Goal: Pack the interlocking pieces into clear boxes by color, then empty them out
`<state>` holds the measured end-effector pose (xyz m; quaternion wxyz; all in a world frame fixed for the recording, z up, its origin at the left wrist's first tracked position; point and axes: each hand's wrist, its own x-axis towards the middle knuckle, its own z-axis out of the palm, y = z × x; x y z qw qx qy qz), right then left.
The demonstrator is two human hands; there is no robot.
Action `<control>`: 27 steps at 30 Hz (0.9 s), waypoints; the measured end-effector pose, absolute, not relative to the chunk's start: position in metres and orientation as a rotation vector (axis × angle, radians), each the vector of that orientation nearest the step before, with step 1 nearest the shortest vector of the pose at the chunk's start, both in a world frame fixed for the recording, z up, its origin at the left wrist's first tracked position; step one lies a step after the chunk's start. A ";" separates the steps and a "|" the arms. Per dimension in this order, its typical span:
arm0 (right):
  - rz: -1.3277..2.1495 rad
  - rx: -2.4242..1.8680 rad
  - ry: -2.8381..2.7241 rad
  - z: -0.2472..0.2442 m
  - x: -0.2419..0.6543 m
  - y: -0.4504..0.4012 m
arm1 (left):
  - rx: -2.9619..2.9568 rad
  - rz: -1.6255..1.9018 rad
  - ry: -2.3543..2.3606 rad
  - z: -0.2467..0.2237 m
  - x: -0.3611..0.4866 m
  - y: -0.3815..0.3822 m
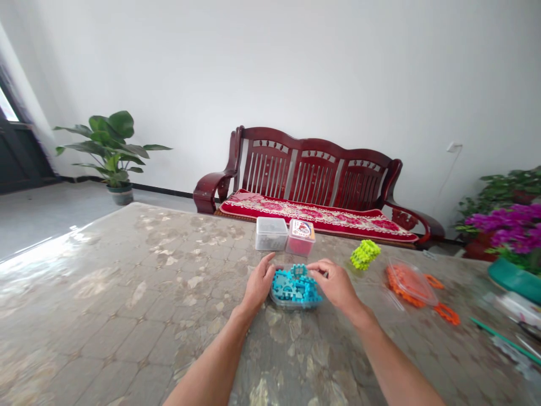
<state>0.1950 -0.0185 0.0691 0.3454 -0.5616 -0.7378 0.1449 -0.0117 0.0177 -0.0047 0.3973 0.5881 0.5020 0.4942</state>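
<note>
A clear plastic container (296, 305) full of blue interlocking building pieces (289, 287) sits on the table in front of me. My left hand (258, 283) is at its left side, thumb and fingers against the rim. On the right, my right hand (333, 280) has thumb and forefinger pinched at the edge of a square blue building piece (299, 271), which stands up above the others at the back of the container. The fingertips partly hide where they meet this piece.
Behind the container stand a clear box (271, 234) and a pink box (301, 239). To the right are a yellow-green block shape (365, 254), a container of orange pieces (409, 282), loose orange pieces (447, 313) and a green stick (502, 338). A wooden bench (316, 169) is beyond the table.
</note>
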 end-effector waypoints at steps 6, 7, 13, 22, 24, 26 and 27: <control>0.252 -1.618 -1.956 0.071 0.207 0.000 | 1.478 1.255 1.251 -0.005 -0.011 0.017; 0.232 -1.627 -1.988 0.071 0.205 0.000 | 1.481 1.257 1.251 -0.006 -0.011 0.017; 0.082 -1.603 -2.188 0.069 0.191 0.004 | 1.489 1.265 1.250 -0.011 -0.011 0.020; 0.155 -1.472 -1.947 0.066 0.200 -0.003 | 1.490 1.252 1.274 -0.008 -0.012 0.018; 0.180 -1.395 -1.911 0.066 0.203 -0.010 | 1.495 1.248 1.281 -0.008 -0.012 0.018; 0.171 -1.333 -1.896 0.065 0.205 -0.018 | 1.502 1.245 1.289 -0.007 -0.012 0.018; 0.160 -1.314 -1.891 0.065 0.206 -0.022 | 1.504 1.244 1.295 -0.007 -0.012 0.018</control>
